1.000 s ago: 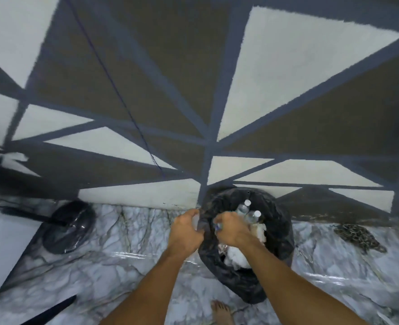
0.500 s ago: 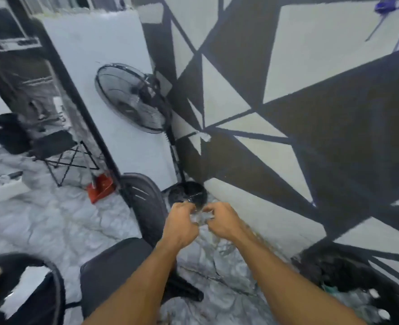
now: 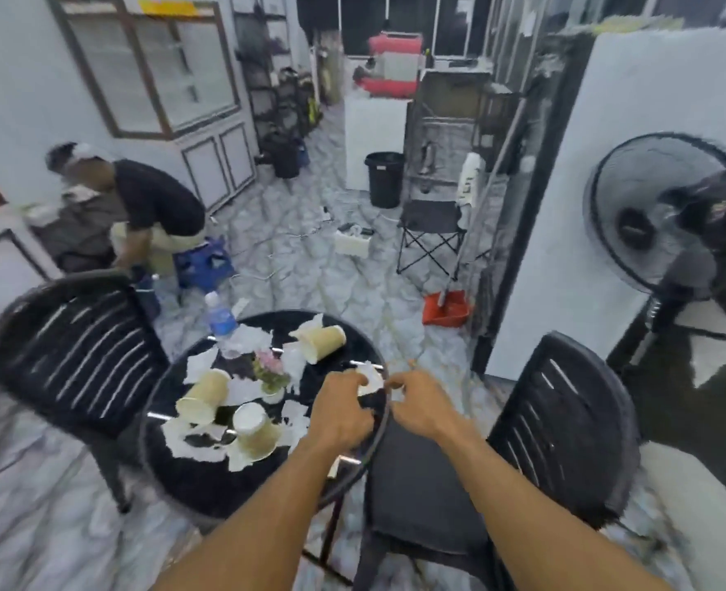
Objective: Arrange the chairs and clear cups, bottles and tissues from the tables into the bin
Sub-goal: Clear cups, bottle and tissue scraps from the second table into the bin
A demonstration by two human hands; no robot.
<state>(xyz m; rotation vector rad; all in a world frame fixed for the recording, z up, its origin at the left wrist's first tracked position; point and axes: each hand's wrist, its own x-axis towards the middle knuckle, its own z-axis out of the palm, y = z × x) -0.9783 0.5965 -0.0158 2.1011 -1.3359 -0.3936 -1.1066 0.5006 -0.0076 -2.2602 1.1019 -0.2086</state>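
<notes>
On the round black table (image 3: 191,484) in front of me sit three paper cups, all tipped on their sides: one far side (image 3: 325,341), one left (image 3: 203,396), one nearest w/ its white base up (image 3: 255,430). Torn tissues (image 3: 242,339) lie scattered btwn them, and a water bottle w/ blue label (image 3: 220,319) stands at the far-left edge by a small potted flower (image 3: 269,371).

Handling, my guess: cups are light and crush easily, so pinch at the rim or wrap the body loosely. Tissues are soft and weightless; bunch several into one fist. Bottle looks stiff but smooth, so grip mid-body.

My left hand (image 3: 342,413) and right hand (image 3: 419,405) hover close together over the near-right rim, fingers curled. A white scrap (image 3: 370,379) shows btwn them; can't tell if either hand is pinching it.
</notes>
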